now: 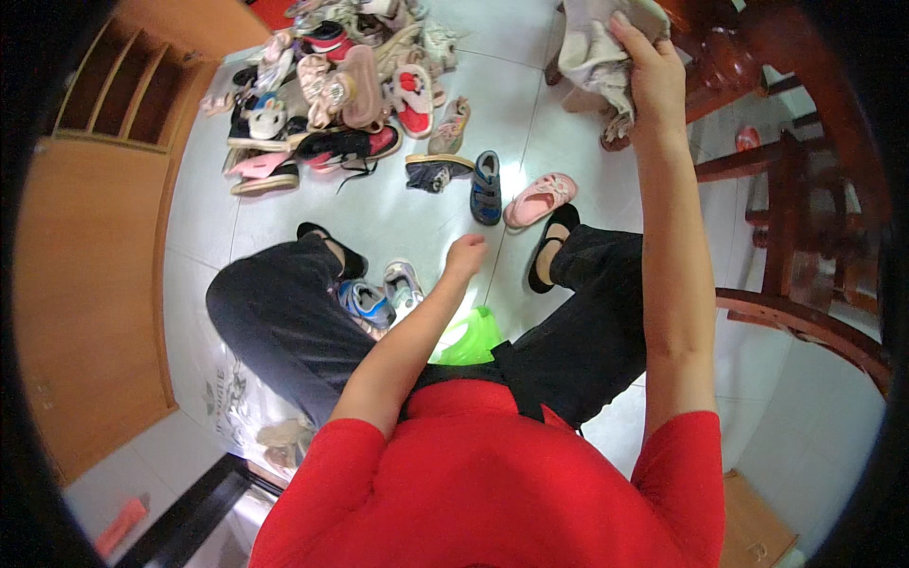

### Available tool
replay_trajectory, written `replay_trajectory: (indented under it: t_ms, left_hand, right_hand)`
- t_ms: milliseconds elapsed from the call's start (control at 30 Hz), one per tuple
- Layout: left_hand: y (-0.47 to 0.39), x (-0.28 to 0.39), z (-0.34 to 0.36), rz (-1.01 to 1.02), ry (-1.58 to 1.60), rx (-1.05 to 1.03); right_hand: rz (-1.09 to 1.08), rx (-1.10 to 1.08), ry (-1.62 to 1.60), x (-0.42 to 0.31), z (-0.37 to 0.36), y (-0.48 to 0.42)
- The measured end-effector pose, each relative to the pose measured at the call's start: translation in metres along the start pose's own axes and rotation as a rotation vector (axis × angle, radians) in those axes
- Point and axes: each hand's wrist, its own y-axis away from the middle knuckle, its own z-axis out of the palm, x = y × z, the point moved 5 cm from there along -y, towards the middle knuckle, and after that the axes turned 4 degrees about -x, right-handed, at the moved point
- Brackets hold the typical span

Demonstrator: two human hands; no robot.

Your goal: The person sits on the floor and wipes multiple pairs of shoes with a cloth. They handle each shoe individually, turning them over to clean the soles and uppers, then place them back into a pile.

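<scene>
My right hand (653, 78) is stretched far forward at the upper right, its fingers gripping a pale, soft fabric item (593, 42); I cannot tell whether that is a shoe. My left hand (466, 257) hovers low between my knees with curled fingers, and nothing shows in it. Ahead of it on the floor stand a dark blue-grey child's shoe (486, 190) and a pink clog (541, 200). A navy shoe (438, 170) lies on its side nearby. By my left foot sit a blue-and-grey shoe (367, 302) and a pale sneaker (403, 284).
A heap of mixed shoes (341, 85) spreads across the tiled floor ahead. To the left is a wooden cabinet (99, 284) with open shelves; dark wooden furniture (781, 206) stands right. A bright green object (472, 337) and a clear plastic bag (241, 397) are close to me.
</scene>
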Motion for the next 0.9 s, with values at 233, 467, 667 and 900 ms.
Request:
replay_trajectory:
  t_ms: [233, 467, 667, 900]
  left_hand:
    - [-0.052, 0.007, 0.089, 0.365, -0.66, -0.4]
    - [-0.065, 0.037, 0.1, 0.424, -1.153, -0.385]
    - [-0.084, 0.067, 0.057, 0.248, -0.894, -0.214]
    - [-0.023, 0.167, -0.064, 0.096, 0.256, -0.281]
  right_hand:
    - [0.1, 0.184, 0.241, -0.031, -0.043, 0.019]
    - [0.206, 0.182, 0.224, -0.011, -0.065, 0.021]
    - [0.26, 0.114, 0.216, -0.007, -0.046, 0.023]
    - [0.336, -0.045, 0.151, 0.01, -0.008, 0.025]
